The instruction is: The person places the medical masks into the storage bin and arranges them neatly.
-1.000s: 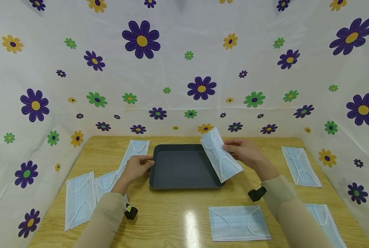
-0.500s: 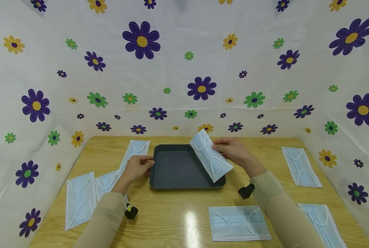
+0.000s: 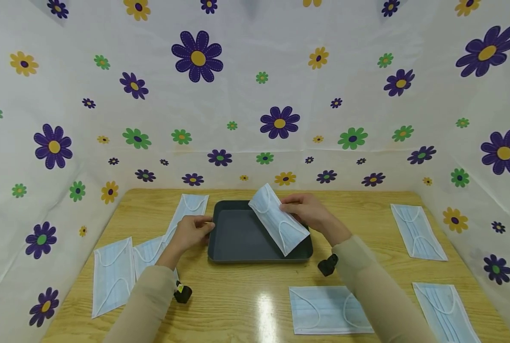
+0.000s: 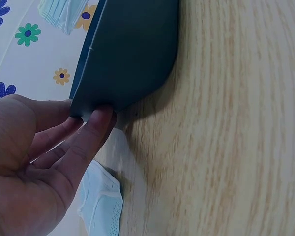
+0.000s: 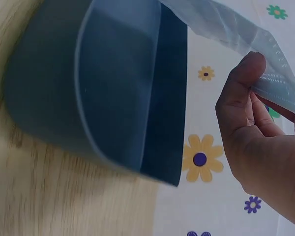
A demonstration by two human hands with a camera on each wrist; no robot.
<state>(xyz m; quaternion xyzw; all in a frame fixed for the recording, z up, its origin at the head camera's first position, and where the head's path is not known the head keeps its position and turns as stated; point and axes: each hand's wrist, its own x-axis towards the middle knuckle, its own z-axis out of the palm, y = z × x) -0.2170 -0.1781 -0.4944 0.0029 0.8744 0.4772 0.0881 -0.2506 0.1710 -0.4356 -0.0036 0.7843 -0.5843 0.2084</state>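
Mask [image 3: 276,221] in our right hand [image 3: 308,212] slants over the right part of the dark gray tray [image 3: 242,238], its long edge pinched between thumb and fingers. Our left hand [image 3: 190,233] pinches the tray's left rim. On the wooden surface [image 3: 233,300], we see three left-side masks [image 3: 112,276], a front mask [image 3: 319,309] partly behind our right sleeve [image 3: 379,286], and two right-side masks [image 3: 419,233] well apart from the tray.
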